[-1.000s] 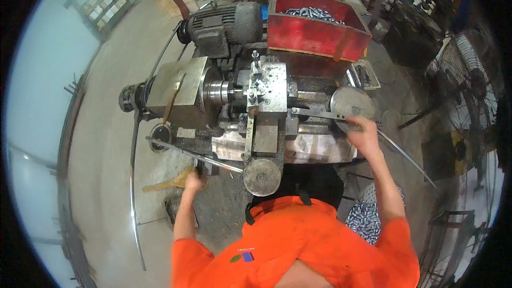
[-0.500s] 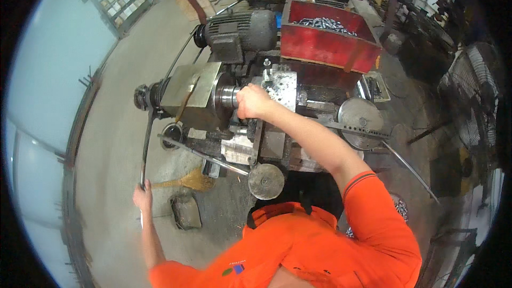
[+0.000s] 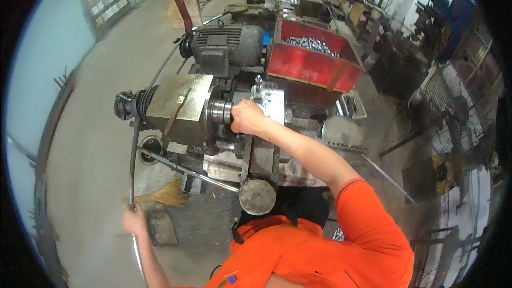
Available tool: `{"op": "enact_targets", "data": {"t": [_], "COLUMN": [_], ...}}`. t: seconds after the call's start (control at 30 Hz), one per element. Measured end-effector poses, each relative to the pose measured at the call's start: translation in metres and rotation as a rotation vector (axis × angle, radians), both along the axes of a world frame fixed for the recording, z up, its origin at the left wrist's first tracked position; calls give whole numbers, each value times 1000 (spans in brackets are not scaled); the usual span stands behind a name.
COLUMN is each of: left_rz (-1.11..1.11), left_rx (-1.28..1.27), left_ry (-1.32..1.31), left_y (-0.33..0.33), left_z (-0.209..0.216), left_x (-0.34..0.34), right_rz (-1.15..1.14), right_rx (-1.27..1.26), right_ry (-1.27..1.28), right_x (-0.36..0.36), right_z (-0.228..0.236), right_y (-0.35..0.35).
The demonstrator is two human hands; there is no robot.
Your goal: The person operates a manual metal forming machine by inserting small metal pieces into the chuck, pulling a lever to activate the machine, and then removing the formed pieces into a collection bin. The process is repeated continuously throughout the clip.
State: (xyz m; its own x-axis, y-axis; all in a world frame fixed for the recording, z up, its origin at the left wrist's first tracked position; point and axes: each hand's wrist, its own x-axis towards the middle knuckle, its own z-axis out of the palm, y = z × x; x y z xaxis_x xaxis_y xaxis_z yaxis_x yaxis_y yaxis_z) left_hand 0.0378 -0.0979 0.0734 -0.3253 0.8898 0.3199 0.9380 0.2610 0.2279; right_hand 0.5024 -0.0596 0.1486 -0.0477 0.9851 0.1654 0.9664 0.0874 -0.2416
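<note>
Two bare hands are at work on a greasy lathe [image 3: 196,131]. At its left end, the left hand [image 3: 134,221] is closed around a long bar [image 3: 133,173], dark above and shiny below, whose upper part reaches the pulley [image 3: 126,105]. Near the middle of the lathe, the right hand [image 3: 248,117] is curled in at the spindle nose [image 3: 220,112]; its fingertips are hidden, so I cannot tell whether it grasps a part. That hand and its forearm stand in the way of the view, covering part of the tool block [image 3: 273,104] and crossing over the front right portion of the machine. A shiny lever [image 3: 197,175] slants between the long bar and a round disc [image 3: 257,197] at the front edge. Along the back edge sit a ribbed motor [image 3: 226,45] and, to its right, a red box [image 3: 314,68] of small metal pieces [image 3: 311,46]. A larger disc [image 3: 341,129] lies beyond the forearm, towards the right end, with a shallow tray [image 3: 360,106] behind it. On the floor, off the front left corner, a broom [image 3: 169,194] and a dustpan [image 3: 161,228] lie near the left hand. Well off the right end stands a caged fan [image 3: 444,130].
</note>
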Motion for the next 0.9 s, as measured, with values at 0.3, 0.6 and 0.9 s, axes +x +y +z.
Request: {"op": "enact_targets", "data": {"t": [0.3, 0.6, 0.9], "left_rz": [-80, -557, -424], "left_rx": [-27, -457, -565], "left_ry": [-22, -905, -1225], "left_y": [-22, 66, 123], "left_z": [8, 12, -54], "left_x": [24, -4, -49], "right_rz": [-236, -259, -1051], "right_rx": [669, 552, -46], "right_ry": [-146, 199, 132], "right_x": [134, 156, 206], "right_z": [109, 92, -135], "right_y": [-40, -188, -529]}}
